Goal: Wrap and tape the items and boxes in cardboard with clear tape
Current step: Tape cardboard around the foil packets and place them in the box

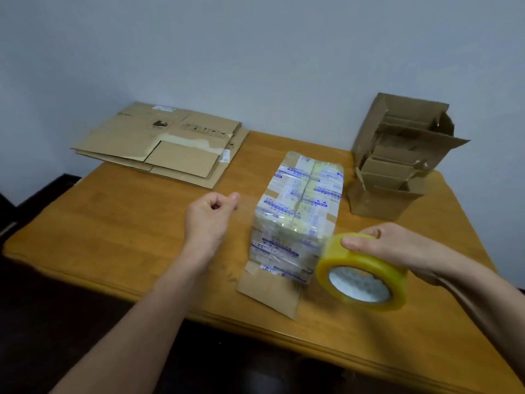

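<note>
Lying end-on, the wrapped package point(298, 211) is being flanked, tape end point(242, 206) pinched left of it by the left hand point(208, 220), tape roll point(366, 261) gripped right of it by the right hand point(397, 248).

- I am seeing the round roll of clear tape point(369, 260) glowing translucent yellow, its core white.
- The tape-wrapped cardboard parcel point(298, 211) is showing blue print over white and pale yellow.
- The flattened cardboard sheets point(159, 143) are showing plain brown.
</note>
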